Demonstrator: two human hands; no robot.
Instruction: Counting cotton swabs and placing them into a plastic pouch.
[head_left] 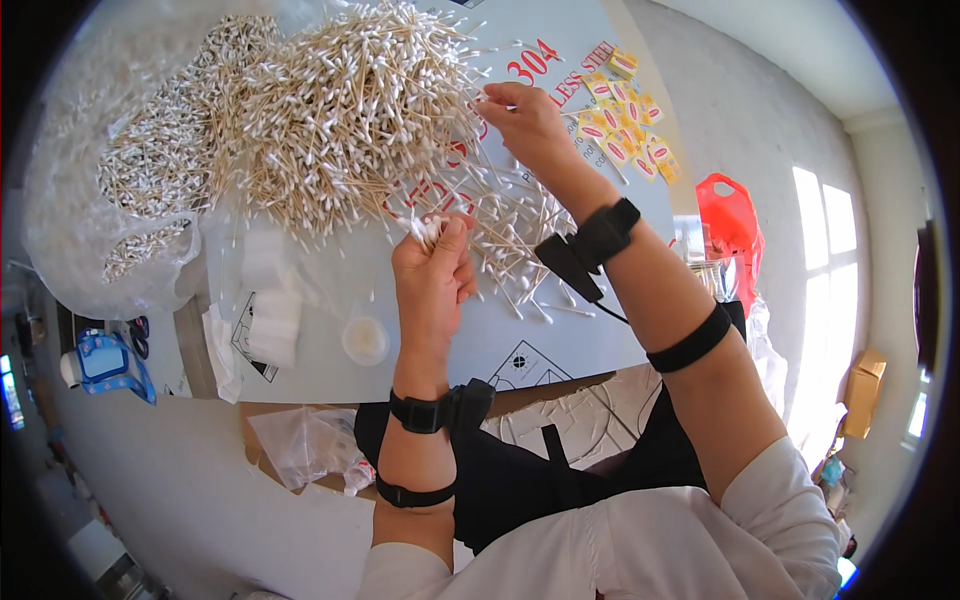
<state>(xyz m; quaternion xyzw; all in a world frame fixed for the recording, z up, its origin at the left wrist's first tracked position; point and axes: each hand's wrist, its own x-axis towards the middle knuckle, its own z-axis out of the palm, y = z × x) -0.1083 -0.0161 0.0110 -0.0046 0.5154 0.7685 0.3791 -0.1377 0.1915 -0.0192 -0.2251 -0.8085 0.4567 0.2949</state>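
Observation:
A bundle of white-tipped cotton swabs [425, 233] is gripped in my left hand [432, 278], its tips showing above the thumb. My right hand [535, 125] reaches further out, at the right edge of a big heap of cotton swabs [340, 120]. Its thumb and forefinger are brought together beside the swab tips there; whether a swab is between them I cannot make out. Loose swabs [520, 240] lie scattered on the sheet-covered table [440, 350] between and below my hands.
A clear plastic bag [70, 230] full of swabs stands left of the heap. Clear plastic containers [273, 325] and a round clear lid [365, 341] lie near the front edge. Small yellow packets [620, 120] sit at the right; a red bag [732, 215] is beyond.

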